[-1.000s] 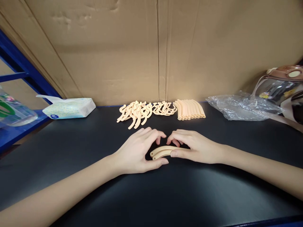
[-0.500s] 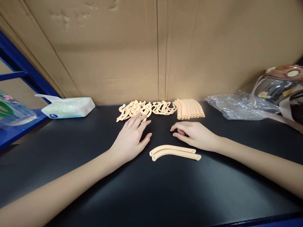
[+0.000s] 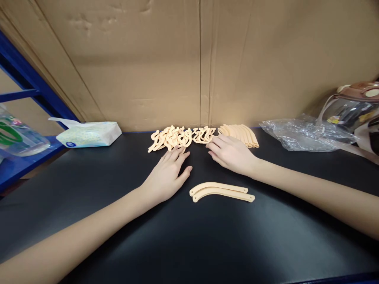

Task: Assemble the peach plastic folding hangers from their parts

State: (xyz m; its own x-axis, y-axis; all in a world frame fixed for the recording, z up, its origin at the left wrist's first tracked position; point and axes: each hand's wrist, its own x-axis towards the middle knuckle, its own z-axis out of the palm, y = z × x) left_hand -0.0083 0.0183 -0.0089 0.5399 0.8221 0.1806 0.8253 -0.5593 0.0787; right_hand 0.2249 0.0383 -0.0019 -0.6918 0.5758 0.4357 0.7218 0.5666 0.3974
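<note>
My left hand point(image 3: 167, 175) lies with fingers spread on the black tabletop, its fingertips at the near edge of a heap of small curved beige plastic pieces point(image 3: 168, 138). Reaching toward a smaller pile of curved hook-like pieces point(image 3: 203, 135), my right hand point(image 3: 232, 156) has its fingers bent near that pile's right side. Whether its fingertips touch a piece is too small to tell. Behind that hand, a row of long curved beige strips point(image 3: 241, 132) is partly covered. Two matching long curved strips point(image 3: 222, 191) with holes at their ends lie side by side in front of my hands.
A tissue pack point(image 3: 89, 134) sits at the back left beside a blue metal frame point(image 3: 35, 94). At the back right are a crumpled clear plastic bag point(image 3: 304, 134) and a clear bottle with a brown lid point(image 3: 355, 102). A cardboard wall point(image 3: 142, 67) rises behind the table.
My right hand has moved forward from above the two strips to the small curved pieces, now covering part of the strip row. My left hand stays in nearly the same place.
</note>
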